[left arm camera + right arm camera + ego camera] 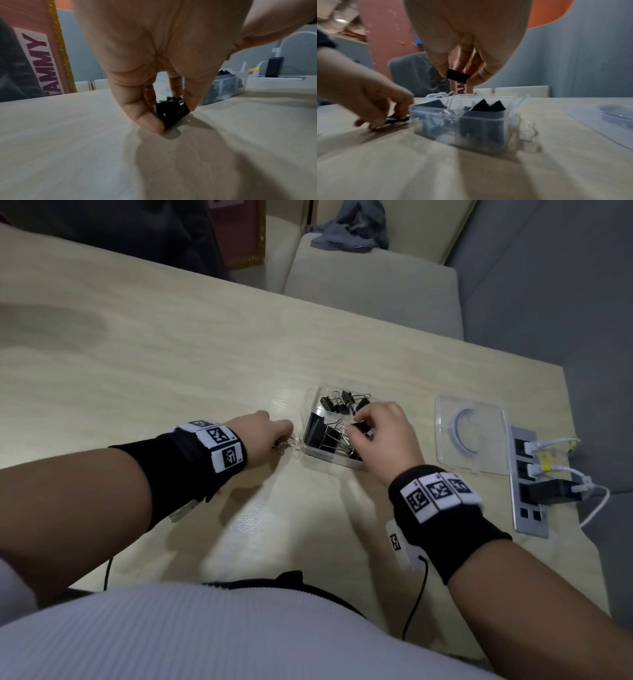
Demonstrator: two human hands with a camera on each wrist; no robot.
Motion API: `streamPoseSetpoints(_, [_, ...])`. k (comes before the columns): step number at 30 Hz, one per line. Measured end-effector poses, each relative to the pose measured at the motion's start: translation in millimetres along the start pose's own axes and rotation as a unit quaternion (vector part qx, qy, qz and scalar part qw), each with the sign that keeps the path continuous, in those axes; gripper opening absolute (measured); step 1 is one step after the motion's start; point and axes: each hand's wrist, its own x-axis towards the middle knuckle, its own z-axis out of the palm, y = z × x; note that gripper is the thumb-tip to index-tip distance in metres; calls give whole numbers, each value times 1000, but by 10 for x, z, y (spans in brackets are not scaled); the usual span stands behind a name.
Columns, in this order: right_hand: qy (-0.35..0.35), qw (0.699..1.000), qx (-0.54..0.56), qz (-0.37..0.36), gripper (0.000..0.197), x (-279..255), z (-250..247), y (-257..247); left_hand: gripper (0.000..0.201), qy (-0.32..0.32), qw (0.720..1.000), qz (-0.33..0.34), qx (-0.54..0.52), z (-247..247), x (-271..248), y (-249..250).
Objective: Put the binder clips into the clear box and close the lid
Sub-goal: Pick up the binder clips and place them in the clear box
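The clear box (308, 402) (508, 142) stands open on the wooden table, with several black binder clips (323, 431) (481, 106) in its compartments. My left hand (263, 431) (171, 112) pinches a black binder clip (173, 115) (286, 444) that rests on the table just left of the box. My right hand (380, 429) (457, 78) hovers over the box and pinches a small black binder clip (458, 77) (359, 426) between thumb and fingers. The clear lid (471, 436) (607, 120) lies flat to the right of the box.
A grey power strip (529, 484) with white cables and a black plug lies at the table's right edge beside the lid. Cream seats (373, 285) stand beyond the far edge. A pink sign (42, 65) leans behind the table.
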Motion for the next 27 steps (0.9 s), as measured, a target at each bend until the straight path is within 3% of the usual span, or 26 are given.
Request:
streamPoseSetpoints(4, [48,995,11,81,14,257,-128,120,26,25,1000,-11,-7,-76,43,-26])
streamPoseSetpoints(9, [3,995,-21,95,26,314,-176,187,28,30,999,-20,-29,-127,99,-37])
streamPoseSetpoints(13, [18,999,-32,15,20,79,-53,124,28,49,996,-27,-65,-159,109,-38])
streamPoseSetpoints(19, [-66,982,-75,-160,15,-382,308,-7,29,91,990,-38,-97,-359,157,-28])
streamPoseSetpoints(23, [-85,978,-61,-180,14,-511,369,9,29,119,987,-53,-96,-581,205,6])
streamPoseSetpoints(27, [-72,983,-59,-155,14,-482,284,30,31,145,982,-10,-121,-736,254,175])
